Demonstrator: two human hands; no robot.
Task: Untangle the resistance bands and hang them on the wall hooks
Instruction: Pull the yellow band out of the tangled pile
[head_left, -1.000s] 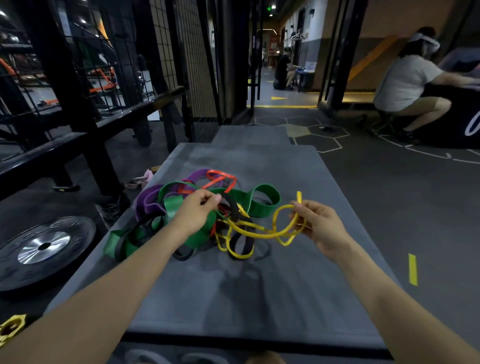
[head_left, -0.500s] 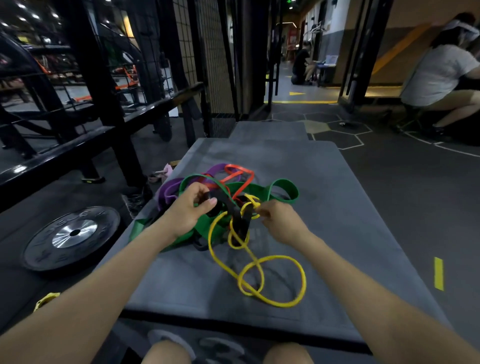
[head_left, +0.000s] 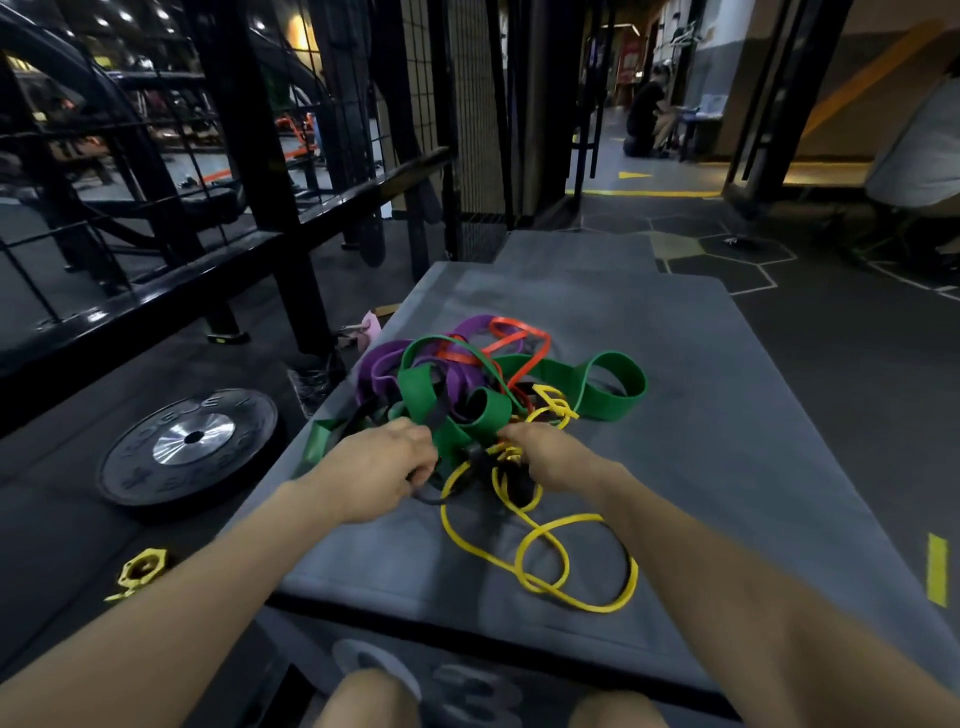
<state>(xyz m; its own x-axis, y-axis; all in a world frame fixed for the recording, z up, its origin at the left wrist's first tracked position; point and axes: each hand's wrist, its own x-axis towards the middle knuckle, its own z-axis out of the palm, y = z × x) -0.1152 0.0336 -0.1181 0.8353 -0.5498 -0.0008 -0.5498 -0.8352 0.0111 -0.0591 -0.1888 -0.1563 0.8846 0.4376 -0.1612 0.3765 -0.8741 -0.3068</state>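
I am in a dim gym, with black rack frames and wire mesh to my left, and in front of me a grey padded bench (head_left: 701, 415) that carries the whole knot of resistance bands. A black weight plate (head_left: 189, 447) lies on the floor to the left of the bench, with a yellow collar (head_left: 140, 569) nearer to me. No wall hooks show from here, so hanging is a later step by my reckoning.

The tangle sits in the middle of the bench: a wide green band (head_left: 597, 389) looping out to the right, a purple band (head_left: 395, 369) behind it on the left, a red band (head_left: 519, 340) on top at the back, and a dark band (head_left: 441, 496) threading through the front. The thin yellow band (head_left: 566, 566) has most of its length lying loose on the bench toward me, only its far end caught in the pile.

My left hand (head_left: 379, 467) is curled at the near left edge of the knot, gripping the dark band where it comes out, I think to pin the pile so it does not drag. My right hand (head_left: 545, 457) is clenched round the yellow band just where it enters the tangle, since that is the spot where it must be worked free. The hands are close together, the knot between them.
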